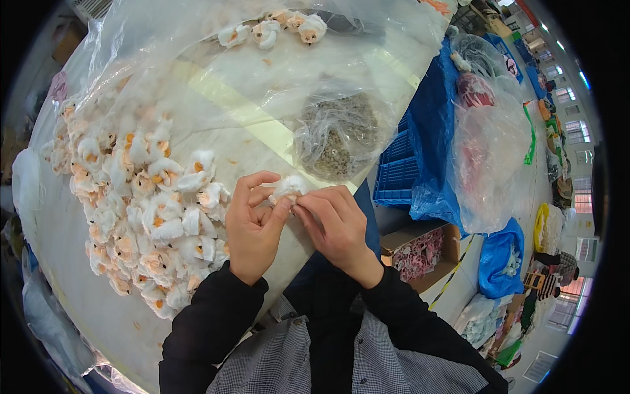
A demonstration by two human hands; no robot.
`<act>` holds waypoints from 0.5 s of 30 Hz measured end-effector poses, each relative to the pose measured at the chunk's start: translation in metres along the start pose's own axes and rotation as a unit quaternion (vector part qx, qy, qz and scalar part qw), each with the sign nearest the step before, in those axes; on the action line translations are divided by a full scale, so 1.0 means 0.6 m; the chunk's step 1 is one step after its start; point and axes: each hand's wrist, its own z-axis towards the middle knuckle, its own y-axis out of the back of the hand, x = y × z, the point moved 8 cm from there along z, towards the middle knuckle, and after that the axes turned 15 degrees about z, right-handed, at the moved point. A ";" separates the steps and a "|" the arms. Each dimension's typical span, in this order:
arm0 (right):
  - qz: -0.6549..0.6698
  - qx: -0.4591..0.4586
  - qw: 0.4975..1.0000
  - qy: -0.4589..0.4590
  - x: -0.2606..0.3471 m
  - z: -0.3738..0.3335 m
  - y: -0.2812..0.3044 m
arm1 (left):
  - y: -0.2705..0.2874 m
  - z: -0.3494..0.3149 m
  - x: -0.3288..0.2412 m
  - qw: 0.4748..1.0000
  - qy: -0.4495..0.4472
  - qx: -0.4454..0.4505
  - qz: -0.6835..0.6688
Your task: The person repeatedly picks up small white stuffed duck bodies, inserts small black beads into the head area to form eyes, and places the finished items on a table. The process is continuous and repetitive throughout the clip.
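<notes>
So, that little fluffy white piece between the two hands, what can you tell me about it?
The fluffy piece is small and roundish, with white, plush-looking fur on top and a hint of peach lower down. It shows against the pale table, near the edge closest to the person. The left hand grips its left side, and the right hand pinches its lower right. Fingers cover part of it, so its underside can't be seen.

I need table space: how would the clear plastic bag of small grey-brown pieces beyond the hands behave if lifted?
The clear plastic bag will probably sag, since it looks thin and crumpled. The small grey-brown pieces inside look loose, so the load may shift. Its glossy highlights suggest the plastic could be slippery.
</notes>
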 end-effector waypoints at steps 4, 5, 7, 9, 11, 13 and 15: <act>0.083 0.013 0.994 -0.074 -0.014 -0.009 0.012 | -0.013 -0.008 -0.033 0.991 -0.065 0.058 0.105; 0.111 0.019 0.988 -0.101 -0.017 -0.011 0.017 | -0.020 -0.010 -0.044 0.982 -0.106 0.073 0.140; 0.146 0.014 0.977 -0.154 -0.023 -0.020 0.022 | -0.025 -0.010 -0.048 0.968 -0.141 0.098 0.182; 0.191 0.011 0.960 -0.205 -0.031 -0.031 0.023 | -0.033 -0.011 -0.048 0.951 -0.177 0.123 0.220; 0.252 0.012 0.933 -0.255 -0.039 -0.041 0.020 | -0.036 -0.011 -0.057 0.944 -0.185 0.131 0.239; 0.252 0.011 0.934 -0.255 -0.039 -0.056 0.017 | -0.039 -0.014 -0.058 0.938 -0.191 0.133 0.257; 0.231 0.018 0.941 -0.246 -0.040 -0.059 0.016 | -0.039 -0.019 -0.054 0.934 -0.194 0.129 0.272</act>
